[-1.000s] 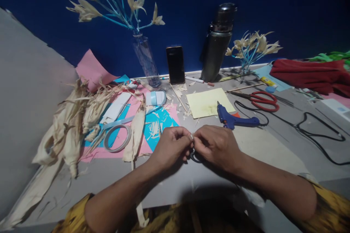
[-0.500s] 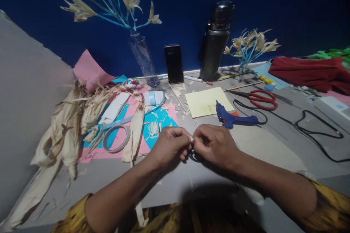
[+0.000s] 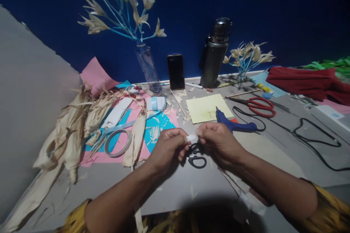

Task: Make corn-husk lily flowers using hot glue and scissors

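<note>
A small white piece (image 3: 192, 138) is stretched between my hands over the middle of the table. My left hand (image 3: 171, 147) pinches its left end, fingers closed. At its right end, my right hand (image 3: 216, 140) has thumb and forefinger pressed together on it. Just below the piece lie black-handled scissors (image 3: 197, 161), their blades hidden. A blue glue gun (image 3: 240, 125) rests beyond my right hand, close to a pale yellow paper (image 3: 203, 108). What the piece is made of cannot be made out.
Dried husks (image 3: 72, 134), a tape roll (image 3: 118, 142) and pink and blue paper crowd the left. Behind stand a vase (image 3: 147, 67), phone (image 3: 176, 72) and flask (image 3: 215, 54). Red-handled scissors (image 3: 262, 107), black cord (image 3: 300, 134) and red cloth (image 3: 298, 80) lie right.
My hands have moved slightly apart, and the white piece between them shows more. The black scissors' handles have come into view below. The whole scene sits a little lower in view.
</note>
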{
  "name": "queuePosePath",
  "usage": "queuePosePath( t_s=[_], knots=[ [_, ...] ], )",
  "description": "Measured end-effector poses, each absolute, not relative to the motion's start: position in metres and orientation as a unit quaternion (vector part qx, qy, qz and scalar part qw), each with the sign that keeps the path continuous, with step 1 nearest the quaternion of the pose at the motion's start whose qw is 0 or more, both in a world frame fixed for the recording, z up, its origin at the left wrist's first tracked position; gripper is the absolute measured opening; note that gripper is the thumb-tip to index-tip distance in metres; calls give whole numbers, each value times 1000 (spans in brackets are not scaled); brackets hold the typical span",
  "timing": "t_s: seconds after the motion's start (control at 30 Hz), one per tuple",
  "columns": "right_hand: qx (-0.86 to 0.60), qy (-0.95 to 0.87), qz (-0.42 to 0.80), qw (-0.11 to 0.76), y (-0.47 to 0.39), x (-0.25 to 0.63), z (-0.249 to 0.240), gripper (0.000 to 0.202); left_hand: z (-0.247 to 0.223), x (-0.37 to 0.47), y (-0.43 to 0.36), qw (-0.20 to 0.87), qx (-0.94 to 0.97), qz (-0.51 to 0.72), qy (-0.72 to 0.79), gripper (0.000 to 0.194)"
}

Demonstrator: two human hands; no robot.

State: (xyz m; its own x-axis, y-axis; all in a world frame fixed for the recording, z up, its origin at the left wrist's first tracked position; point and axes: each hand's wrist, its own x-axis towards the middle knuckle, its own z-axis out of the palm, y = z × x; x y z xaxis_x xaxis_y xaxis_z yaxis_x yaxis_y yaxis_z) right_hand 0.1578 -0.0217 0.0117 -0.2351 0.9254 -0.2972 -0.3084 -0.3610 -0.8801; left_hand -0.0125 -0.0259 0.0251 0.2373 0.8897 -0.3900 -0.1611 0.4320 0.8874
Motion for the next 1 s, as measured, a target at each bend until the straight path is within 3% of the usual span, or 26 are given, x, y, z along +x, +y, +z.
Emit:
queuePosePath(
  t_s=[0.3,0.43,0.6,0.67,0.77,0.87,1.0],
  knots=[
    [-339,-231,767,493,-11,169,11,21,38,-28,-23,619,436,397,519,10],
    [-302,-212,793,484,-10,173,14,21,53,-47,-26,573,545,307,530,29],
    [-240,-235,827,451,-14,175,18,15,56,-63,-33,377,723,188,547,10],
    [-233,-255,828,441,-16,174,20,13,53,-62,-34,318,736,196,565,15],
    [-240,-279,824,430,-17,173,19,13,52,-49,-35,354,677,301,571,7],
    [-269,-302,805,433,-18,172,16,13,54,-26,-36,466,583,416,519,29],
    [-309,-338,753,473,-18,170,13,15,59,2,-37,550,511,458,476,30]
  ],
)
